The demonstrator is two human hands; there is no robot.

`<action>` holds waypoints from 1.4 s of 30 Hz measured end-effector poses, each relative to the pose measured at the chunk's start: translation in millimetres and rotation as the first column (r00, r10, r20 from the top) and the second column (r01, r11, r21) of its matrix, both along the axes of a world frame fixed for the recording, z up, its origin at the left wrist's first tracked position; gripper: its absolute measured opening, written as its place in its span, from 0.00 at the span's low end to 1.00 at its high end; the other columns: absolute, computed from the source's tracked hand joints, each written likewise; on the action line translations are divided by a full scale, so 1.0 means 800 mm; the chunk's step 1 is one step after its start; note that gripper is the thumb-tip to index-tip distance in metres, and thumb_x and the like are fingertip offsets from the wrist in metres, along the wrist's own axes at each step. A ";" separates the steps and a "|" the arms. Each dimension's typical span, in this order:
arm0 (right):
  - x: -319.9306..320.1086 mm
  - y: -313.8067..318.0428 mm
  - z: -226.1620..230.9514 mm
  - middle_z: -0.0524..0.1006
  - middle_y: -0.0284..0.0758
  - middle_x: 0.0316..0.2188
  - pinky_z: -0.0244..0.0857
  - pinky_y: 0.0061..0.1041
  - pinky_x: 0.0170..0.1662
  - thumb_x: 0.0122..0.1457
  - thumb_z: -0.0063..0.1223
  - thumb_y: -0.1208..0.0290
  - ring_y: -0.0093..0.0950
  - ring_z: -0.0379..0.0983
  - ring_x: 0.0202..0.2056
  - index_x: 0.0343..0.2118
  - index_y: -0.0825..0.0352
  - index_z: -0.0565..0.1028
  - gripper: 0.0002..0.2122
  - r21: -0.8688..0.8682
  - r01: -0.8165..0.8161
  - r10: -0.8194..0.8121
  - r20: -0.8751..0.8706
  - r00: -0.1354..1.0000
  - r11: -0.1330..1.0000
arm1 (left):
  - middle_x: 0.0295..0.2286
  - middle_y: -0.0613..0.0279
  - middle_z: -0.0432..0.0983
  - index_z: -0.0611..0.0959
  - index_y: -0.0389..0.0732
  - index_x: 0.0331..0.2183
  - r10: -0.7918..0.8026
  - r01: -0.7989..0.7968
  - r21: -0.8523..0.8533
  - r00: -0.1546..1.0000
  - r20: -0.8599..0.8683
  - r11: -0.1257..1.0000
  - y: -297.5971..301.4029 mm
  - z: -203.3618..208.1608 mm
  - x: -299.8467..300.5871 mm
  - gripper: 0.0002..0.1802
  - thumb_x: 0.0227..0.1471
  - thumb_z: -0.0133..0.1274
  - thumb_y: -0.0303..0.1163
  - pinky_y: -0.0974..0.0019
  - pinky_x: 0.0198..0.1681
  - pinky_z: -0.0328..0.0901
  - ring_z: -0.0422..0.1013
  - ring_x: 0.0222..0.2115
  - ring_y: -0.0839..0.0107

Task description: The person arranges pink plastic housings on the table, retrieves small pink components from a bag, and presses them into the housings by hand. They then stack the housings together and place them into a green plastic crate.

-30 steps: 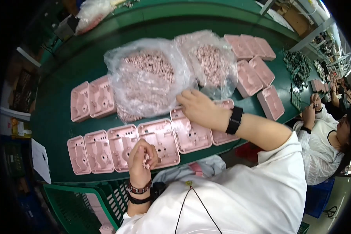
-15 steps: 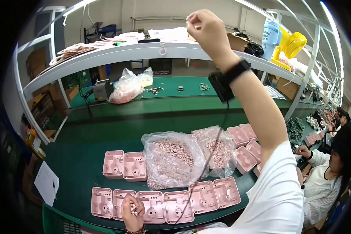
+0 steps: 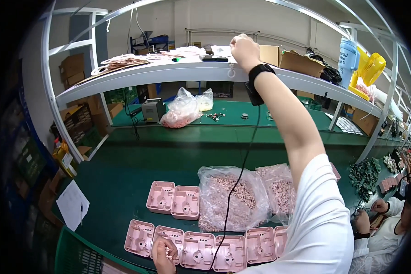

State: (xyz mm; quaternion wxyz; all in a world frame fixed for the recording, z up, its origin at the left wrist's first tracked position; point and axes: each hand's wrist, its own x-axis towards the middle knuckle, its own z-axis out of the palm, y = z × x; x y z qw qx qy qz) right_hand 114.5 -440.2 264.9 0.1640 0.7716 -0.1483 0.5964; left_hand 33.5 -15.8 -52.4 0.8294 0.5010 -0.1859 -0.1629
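Observation:
My left hand (image 3: pixel 160 256) is cupped closed around several small pale pink plastic parts (image 3: pixel 170 253). It rests over an open pink plastic housing (image 3: pixel 174 234) in the front row. My right arm is stretched up and forward. At the end of it, my right hand (image 3: pixel 245 50) is closed in front of the raised shelf's edge; what its fingers hold, if anything, is hidden. A black band with a black device (image 3: pixel 254 93) is on that wrist, and a black cable (image 3: pixel 235 187) hangs from it. Beyond the housings lies a clear bag (image 3: pixel 235 194) full of small pink parts.
A second bag of parts (image 3: pixel 281 194) sits beside it, partly behind my sleeve. Two more housings (image 3: pixel 185 203) stand left of the bags. Paper with a pen (image 3: pixel 73 205) lies at left. The shelf (image 3: pixel 155 73) holds a blue tumbler (image 3: pixel 347 61) and yellow fan (image 3: pixel 372 68). A co-worker (image 3: pixel 388 228) works at right.
The view has shifted, so the bench sits further right and partly lower. My right hand has moved left and slightly down relative to the shelf. My left hand still holds the small parts.

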 end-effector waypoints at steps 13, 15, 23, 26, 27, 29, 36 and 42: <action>-0.402 0.217 -0.300 0.71 0.34 0.31 0.60 0.27 0.42 0.47 0.51 0.71 0.30 0.68 0.35 0.34 0.66 0.70 0.11 0.680 -0.045 0.616 -0.632 0.471 0.732 | 0.19 0.52 0.71 0.71 0.32 0.23 0.214 -0.688 0.642 0.720 0.660 0.338 0.029 -0.016 0.066 0.20 0.54 0.43 0.40 0.62 0.26 0.59 0.64 0.19 0.62; -0.467 0.234 -0.319 0.72 0.36 0.30 0.60 0.28 0.43 0.49 0.50 0.74 0.33 0.69 0.35 0.35 0.68 0.70 0.10 0.792 0.130 0.536 -0.513 0.671 0.596 | 0.20 0.49 0.71 0.72 0.31 0.24 0.093 -0.616 0.742 0.782 0.616 0.264 0.024 -0.008 0.068 0.22 0.54 0.42 0.43 0.61 0.27 0.59 0.65 0.20 0.58; -0.534 0.270 -0.464 0.61 0.44 0.44 0.52 0.30 0.51 0.50 0.47 0.80 0.41 0.58 0.47 0.51 0.69 0.61 0.22 0.835 0.399 0.098 -0.464 0.880 0.378 | 0.32 0.43 0.73 0.75 0.32 0.36 -0.015 -0.525 0.850 0.851 0.525 -0.040 0.056 -0.062 0.149 0.28 0.51 0.40 0.51 0.59 0.37 0.61 0.68 0.33 0.49; -0.522 0.268 -0.470 0.61 0.44 0.43 0.53 0.30 0.51 0.49 0.48 0.79 0.41 0.59 0.46 0.51 0.69 0.60 0.23 0.886 0.314 0.131 -0.375 0.918 0.340 | 0.34 0.45 0.72 0.75 0.32 0.37 0.052 -0.455 0.890 0.889 0.456 -0.017 0.094 -0.083 0.187 0.29 0.50 0.40 0.52 0.61 0.39 0.61 0.68 0.33 0.51; -0.521 0.266 -0.469 0.61 0.44 0.43 0.54 0.30 0.50 0.49 0.48 0.79 0.41 0.59 0.46 0.51 0.70 0.60 0.24 0.909 0.262 0.154 -0.324 0.934 0.323 | 0.33 0.45 0.72 0.75 0.32 0.36 0.033 -0.400 0.916 0.916 0.400 -0.015 0.097 -0.079 0.194 0.30 0.51 0.40 0.53 0.62 0.38 0.61 0.67 0.32 0.52; -0.520 0.264 -0.467 0.61 0.44 0.43 0.55 0.29 0.50 0.49 0.49 0.79 0.40 0.60 0.45 0.51 0.70 0.60 0.24 0.918 0.240 0.141 -0.296 0.945 0.316 | 0.32 0.46 0.73 0.75 0.31 0.35 0.002 -0.342 0.940 0.940 0.342 -0.007 0.101 -0.066 0.192 0.30 0.51 0.40 0.53 0.62 0.38 0.60 0.67 0.31 0.54; -0.519 0.258 -0.470 0.62 0.44 0.41 0.59 0.28 0.45 0.47 0.50 0.80 0.40 0.62 0.42 0.48 0.70 0.63 0.22 0.932 0.176 0.173 -0.239 0.955 0.317 | 0.25 0.47 0.72 0.75 0.30 0.31 -0.347 -0.575 0.792 0.800 0.490 -0.208 0.115 -0.008 0.217 0.28 0.53 0.39 0.49 0.60 0.31 0.59 0.66 0.26 0.57; -0.516 0.259 -0.472 0.62 0.44 0.41 0.60 0.27 0.43 0.47 0.50 0.80 0.40 0.62 0.41 0.48 0.69 0.64 0.21 0.932 0.150 0.158 -0.211 0.965 0.329 | 0.26 0.48 0.74 0.76 0.32 0.31 -0.424 -0.563 0.749 0.808 0.409 -0.350 0.137 -0.035 0.268 0.26 0.54 0.38 0.48 0.60 0.33 0.60 0.68 0.27 0.55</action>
